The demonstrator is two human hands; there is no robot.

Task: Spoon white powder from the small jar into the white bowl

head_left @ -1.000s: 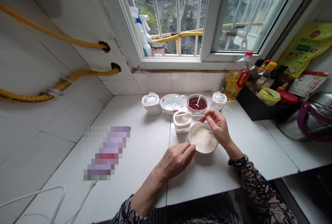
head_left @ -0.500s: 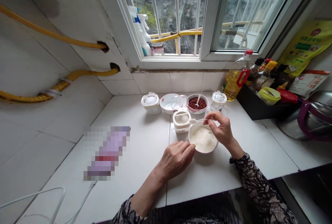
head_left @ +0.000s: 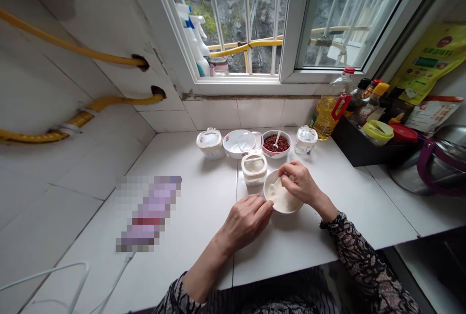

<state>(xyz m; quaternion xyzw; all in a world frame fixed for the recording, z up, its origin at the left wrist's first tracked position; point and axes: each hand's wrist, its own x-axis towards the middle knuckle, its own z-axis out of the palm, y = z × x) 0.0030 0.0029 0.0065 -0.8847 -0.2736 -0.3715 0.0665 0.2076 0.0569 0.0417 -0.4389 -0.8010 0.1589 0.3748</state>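
My left hand [head_left: 248, 221] grips the near-left rim of a white bowl [head_left: 291, 212] with the fingertips. White grains or powder [head_left: 286, 201] fill much of the bowl; which kind I cannot tell. Between the fingers of my right hand [head_left: 300, 184] is a small white spoon [head_left: 273, 187], its tip down in the white stuff. Just behind the bowl's left side stands an open cream jar [head_left: 254, 172], apart from both hands.
Along the back are a lidded jar [head_left: 210, 145], a white bowl [head_left: 233, 140], a bowl of red beans [head_left: 275, 149] with a spoon, and a glass jar [head_left: 306, 140]. An oil bottle [head_left: 325, 115] and a black condiment box [head_left: 351, 146] stand right. A blurred purple object [head_left: 151, 212] lies left.
My right hand has moved left and down, taking the spoon from above the bowl's back rim into the white contents. My left hand stays at the rim.
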